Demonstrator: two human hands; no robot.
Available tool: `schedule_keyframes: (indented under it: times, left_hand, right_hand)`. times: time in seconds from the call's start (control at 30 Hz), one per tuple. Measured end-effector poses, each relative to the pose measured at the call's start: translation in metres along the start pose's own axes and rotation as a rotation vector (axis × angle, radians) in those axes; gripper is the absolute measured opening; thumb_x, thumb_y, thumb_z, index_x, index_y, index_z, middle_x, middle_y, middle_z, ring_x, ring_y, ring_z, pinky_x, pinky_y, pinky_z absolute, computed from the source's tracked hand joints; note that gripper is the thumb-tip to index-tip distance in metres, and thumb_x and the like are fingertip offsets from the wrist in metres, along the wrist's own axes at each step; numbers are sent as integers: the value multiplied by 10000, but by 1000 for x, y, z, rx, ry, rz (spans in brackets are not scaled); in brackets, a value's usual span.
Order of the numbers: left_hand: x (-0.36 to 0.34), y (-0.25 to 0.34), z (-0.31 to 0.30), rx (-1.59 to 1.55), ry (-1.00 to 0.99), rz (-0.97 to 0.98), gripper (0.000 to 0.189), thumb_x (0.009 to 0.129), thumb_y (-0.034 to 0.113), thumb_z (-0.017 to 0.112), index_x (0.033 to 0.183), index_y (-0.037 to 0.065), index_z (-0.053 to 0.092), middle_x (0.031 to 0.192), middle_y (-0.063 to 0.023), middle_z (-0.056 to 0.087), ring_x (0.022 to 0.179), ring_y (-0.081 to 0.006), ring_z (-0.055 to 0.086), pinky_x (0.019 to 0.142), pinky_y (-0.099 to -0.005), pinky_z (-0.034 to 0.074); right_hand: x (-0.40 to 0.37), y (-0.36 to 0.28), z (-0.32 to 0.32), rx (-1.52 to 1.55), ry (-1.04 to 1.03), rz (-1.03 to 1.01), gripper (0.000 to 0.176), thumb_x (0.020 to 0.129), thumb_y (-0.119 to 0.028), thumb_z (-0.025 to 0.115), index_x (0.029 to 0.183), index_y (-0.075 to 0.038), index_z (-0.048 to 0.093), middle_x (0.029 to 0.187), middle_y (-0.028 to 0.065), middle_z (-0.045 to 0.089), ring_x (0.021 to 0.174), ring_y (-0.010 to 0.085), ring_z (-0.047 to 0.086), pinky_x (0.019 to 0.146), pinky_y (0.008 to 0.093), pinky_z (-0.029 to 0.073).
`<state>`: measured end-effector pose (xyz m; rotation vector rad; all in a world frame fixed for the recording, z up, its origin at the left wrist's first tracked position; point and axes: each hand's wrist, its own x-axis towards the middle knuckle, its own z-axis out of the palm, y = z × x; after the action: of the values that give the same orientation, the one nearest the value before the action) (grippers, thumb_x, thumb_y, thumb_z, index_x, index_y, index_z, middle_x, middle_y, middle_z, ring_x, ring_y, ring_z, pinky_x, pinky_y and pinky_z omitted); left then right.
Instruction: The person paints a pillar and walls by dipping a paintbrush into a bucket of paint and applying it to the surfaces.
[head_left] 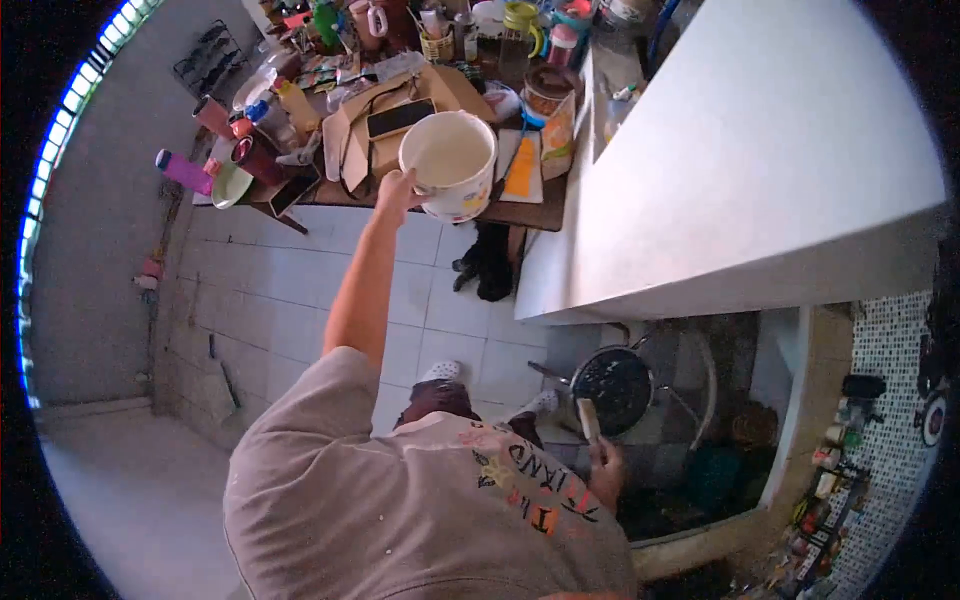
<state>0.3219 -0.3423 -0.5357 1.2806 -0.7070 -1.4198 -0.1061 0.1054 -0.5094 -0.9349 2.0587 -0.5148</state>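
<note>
My left hand [397, 192] is stretched far forward, its fingers closed on the lower side of a white bucket [450, 165] with a coloured pattern. The bucket is at the front edge of the cluttered table, and its inside looks pale. Low on the right, my right hand [605, 475] grips a light-coloured tool [589, 420] that looks like a brush or a handle. Just beyond the tool's tip is a dark round pan [612, 390] on a stand, with pale specks in it.
A wooden table [545, 215] holds a phone [401, 119], cups, bottles and an orange-topped cloth or paper [519, 168]. A black dog or cat [487, 262] lies beneath it. To the right stands a large white slanted panel [740, 150].
</note>
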Motion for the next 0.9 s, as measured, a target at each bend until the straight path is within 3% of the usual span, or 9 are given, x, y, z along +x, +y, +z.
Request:
schedule_keyframes:
  times: [0.1, 0.2, 0.3, 0.37, 0.47, 0.57, 0.7, 0.77, 0.9]
  left_hand:
    - [-25, -9, 4, 277, 236, 194, 238, 815, 191, 549, 903, -25, 506, 828, -125, 543, 702, -205, 587, 602, -356, 575]
    - [-49, -17, -30, 603, 191, 403, 180, 790, 138, 557, 850, -10, 475, 727, -71, 508, 651, -125, 546, 537, -291, 554]
    - [-121, 32, -25, 524, 120, 366, 179, 773, 100, 558, 872, -16, 465, 675, -64, 510, 617, -106, 532, 486, -287, 502]
    - [-148, 38, -36, 548, 40, 362, 168, 776, 89, 553, 860, -21, 458, 694, -58, 530, 611, -104, 548, 493, -274, 515]
    - [-189, 40, -43, 390, -11, 196, 152, 779, 74, 542, 856, -25, 456, 704, -57, 534, 637, -110, 573, 504, -270, 527]
    - [-222, 20, -51, 419, -49, 115, 155, 777, 73, 544, 854, -28, 456, 700, -59, 537, 641, -123, 591, 506, -278, 527]
    - [-275, 10, -35, 588, -122, 75, 156, 767, 62, 532, 867, -34, 458, 688, -71, 561, 620, -128, 595, 506, -284, 524]
    - [-294, -1, -36, 693, -173, 82, 158, 767, 63, 531, 868, -35, 459, 687, -77, 561, 624, -131, 598, 507, -283, 524]
    - [-326, -6, -28, 803, -241, 67, 158, 769, 70, 545, 845, -34, 452, 700, -82, 557, 645, -148, 607, 508, -292, 537]
  right_hand:
    - [-18, -21, 32, 123, 98, -71, 366, 855, -256, 556, 1122, -6, 549, 981, 131, 609, 871, 225, 566, 752, 356, 441]
    - [-39, -68, 55, 250, 94, -134, 333, 851, -199, 562, 1110, 9, 548, 856, 56, 601, 721, 122, 524, 630, 276, 429]
    - [-51, -98, 71, 327, -55, 97, 294, 840, -224, 588, 1025, 3, 573, 763, -4, 534, 702, 64, 459, 637, 215, 391]
    - [-62, -154, 71, 418, -47, -97, 249, 834, -128, 567, 1053, -10, 570, 681, -54, 492, 548, 22, 392, 492, 177, 325]
    - [-67, -216, 66, 229, -73, -336, 291, 818, -89, 555, 1102, -24, 566, 742, -5, 542, 620, 57, 449, 545, 207, 382]
    - [-64, -275, 65, -57, -31, -614, 292, 824, -108, 551, 1098, -9, 557, 779, 135, 585, 656, 222, 552, 612, 305, 439]
    - [-33, -287, 114, -411, -172, -696, 228, 785, -31, 495, 988, 15, 588, 857, 218, 595, 816, 364, 574, 718, 411, 461]
    - [-14, -296, 151, -632, -289, -513, 215, 768, -45, 473, 922, 20, 608, 883, 217, 600, 860, 351, 581, 761, 424, 466]
    - [3, -229, 207, -502, -169, -562, 208, 762, -104, 479, 848, 14, 627, 879, 223, 607, 817, 354, 599, 750, 414, 485]
